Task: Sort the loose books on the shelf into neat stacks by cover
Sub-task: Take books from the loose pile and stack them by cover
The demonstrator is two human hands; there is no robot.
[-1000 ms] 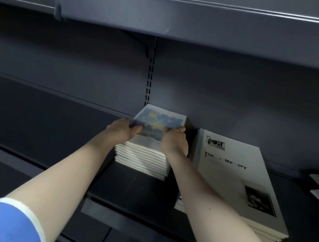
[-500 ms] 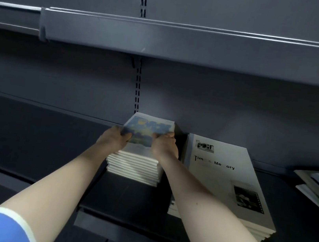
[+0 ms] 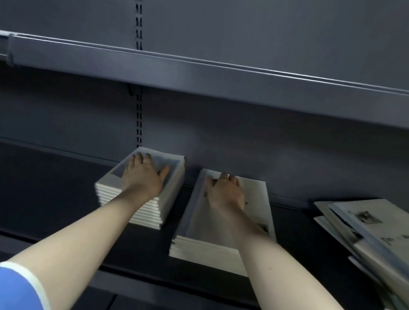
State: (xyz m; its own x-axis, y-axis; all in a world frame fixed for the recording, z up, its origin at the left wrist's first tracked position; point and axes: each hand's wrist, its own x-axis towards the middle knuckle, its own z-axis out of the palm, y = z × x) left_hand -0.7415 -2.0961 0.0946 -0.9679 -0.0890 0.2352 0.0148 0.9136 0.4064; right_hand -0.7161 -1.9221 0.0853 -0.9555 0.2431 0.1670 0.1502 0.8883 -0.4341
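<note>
Sleeves: blue short sleeves with white trim (image 3: pixel 5 287), nearest the camera.
Shelf: dark grey metal shelf (image 3: pixel 32 195) bearing all the books.
Right hand (image 3: pixel 226 194): fingers spread flat on the tall stack of large white books (image 3: pixel 210 251).
Left hand (image 3: pixel 144 176): fingers spread flat on the squared stack of small blue-covered books (image 3: pixel 134 208).
Loose books: slumped pile of large pale books (image 3: pixel 383 248), well right of the right hand, which is nearer; long axes skewed, running front to back.
</note>
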